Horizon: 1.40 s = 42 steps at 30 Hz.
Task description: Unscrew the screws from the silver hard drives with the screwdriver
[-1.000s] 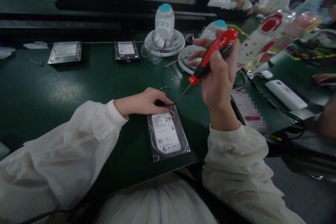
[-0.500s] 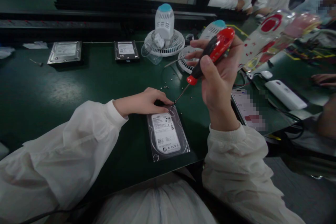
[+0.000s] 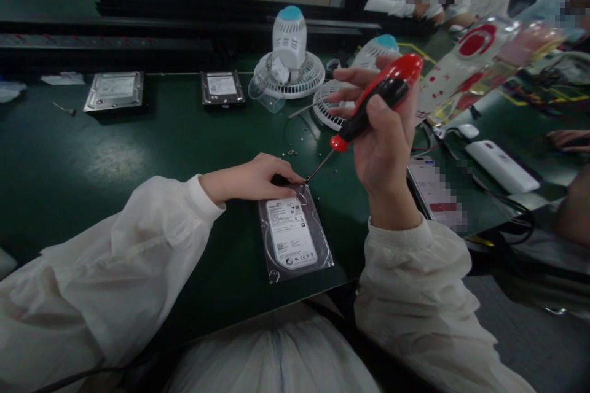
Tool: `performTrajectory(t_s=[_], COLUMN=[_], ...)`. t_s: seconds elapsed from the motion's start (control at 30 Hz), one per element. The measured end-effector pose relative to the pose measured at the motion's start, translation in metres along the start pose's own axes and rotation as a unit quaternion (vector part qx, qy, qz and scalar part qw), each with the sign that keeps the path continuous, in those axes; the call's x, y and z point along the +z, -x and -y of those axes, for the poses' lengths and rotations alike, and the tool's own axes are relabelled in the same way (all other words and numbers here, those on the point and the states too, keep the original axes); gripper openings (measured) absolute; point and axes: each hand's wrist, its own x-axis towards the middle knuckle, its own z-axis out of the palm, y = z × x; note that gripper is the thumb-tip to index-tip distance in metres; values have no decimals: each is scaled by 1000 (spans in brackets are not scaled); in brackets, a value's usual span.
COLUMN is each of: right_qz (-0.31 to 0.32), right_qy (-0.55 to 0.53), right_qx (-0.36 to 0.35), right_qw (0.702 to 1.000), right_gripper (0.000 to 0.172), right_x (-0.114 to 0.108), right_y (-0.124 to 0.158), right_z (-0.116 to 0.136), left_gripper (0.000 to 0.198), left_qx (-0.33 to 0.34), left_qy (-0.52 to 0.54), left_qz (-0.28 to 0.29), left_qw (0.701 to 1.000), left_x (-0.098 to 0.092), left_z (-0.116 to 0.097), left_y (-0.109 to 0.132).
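Note:
A hard drive (image 3: 291,230) lies label up near the table's front edge. My left hand (image 3: 265,177) grips its far end, thumb on the top face and forefinger along the back edge; the other fingers are partly hidden. In my right hand (image 3: 385,129) is a red and black screwdriver (image 3: 375,98), held between thumb and fingers at a slant. Its tip meets the drive's far right corner, beside my left fingertip. Whether a screw sits under the tip is too small to tell. Several small screws (image 3: 291,152) lie loose just beyond the drive.
Two more hard drives, one silver (image 3: 114,91) and one smaller (image 3: 222,88), sit farther back. A white fan (image 3: 289,49) stands behind the screws. On the right are a phone (image 3: 433,190), a white power bank-like block (image 3: 501,166) and a clear bottle (image 3: 465,73). Other people sit beyond.
The screwdriver handle has turned about its axis, and my right thumb and fingers have shifted on it. Its tip stays at the same corner. My left hand and the drive have not moved.

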Motion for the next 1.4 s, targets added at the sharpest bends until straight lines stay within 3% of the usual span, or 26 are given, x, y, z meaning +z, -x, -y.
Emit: performTrajectory(t_s=[0.1, 0.2, 0.37, 0.63, 0.83, 1.13, 1.3, 1.4], right_qz=[16, -2, -45, 22, -25, 13, -18, -18], right_qy=[5, 55, 95, 16, 55, 37, 64, 39], right_qx=[18, 13, -60, 2, -38, 20, -10, -26], right_qw=[1000, 998, 993, 1000, 997, 999, 998, 999], right_gripper=[42, 38, 37, 42, 23, 51, 33, 33], right_x=[-2, 0, 3, 1, 7, -1, 5, 6], right_y=[0, 0, -2, 0, 0, 0, 0, 0], right_z=[1, 1, -5, 3, 4, 2, 0, -1], left_gripper=[33, 34, 34, 34, 34, 35, 34, 34], left_qx=[2, 2, 0, -4, -9, -10, -3, -5], left_qy=[4, 6, 12, -4, 6, 3, 2, 1], left_qz=[-2, -4, -1, 6, 9, 9, 1, 8], left_qw=[1000, 1000, 1000, 1000, 1000, 1000, 1000, 1000], left_x=[1, 2, 1, 1, 0, 0, 1, 1], left_z=[2, 5, 4, 4, 2, 3, 2, 1], left_y=[0, 0, 1, 0, 0, 0, -1, -1])
